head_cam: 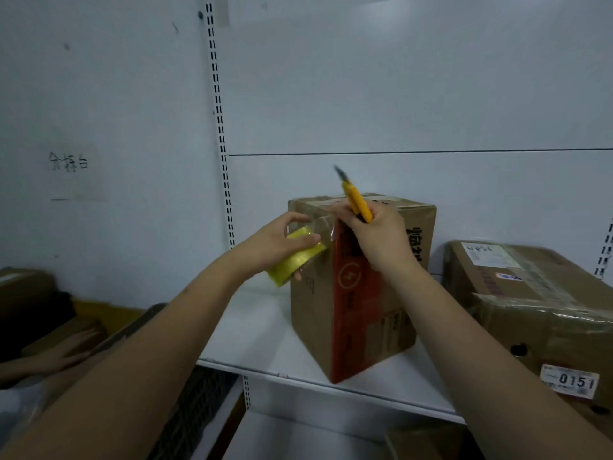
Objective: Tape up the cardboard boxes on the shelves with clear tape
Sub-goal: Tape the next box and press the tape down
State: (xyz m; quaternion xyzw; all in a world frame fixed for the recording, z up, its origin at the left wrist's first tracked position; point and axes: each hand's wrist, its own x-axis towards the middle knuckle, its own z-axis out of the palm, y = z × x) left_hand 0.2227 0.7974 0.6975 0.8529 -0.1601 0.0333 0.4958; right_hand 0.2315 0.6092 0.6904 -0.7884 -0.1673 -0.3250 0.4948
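Left hand (275, 242) grips tape roll (296, 256) against tall box (361, 293); right hand (378, 234) fisted round yellow cutter (356, 199), blade up. Box sits at shelf edge (298, 376), open shelf left. Taped box (544, 310) close right.

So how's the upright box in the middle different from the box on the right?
The middle box stands tall with an orange-red printed side; the right box lies low, plain brown. The right box carries white labels; the middle box has none showing. Both are cardboard on the shelf.

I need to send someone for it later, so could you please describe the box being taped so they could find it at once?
On the white shelf, the upright cardboard box stands left of a flatter box labelled 0151. Only it has an orange-red printed face.
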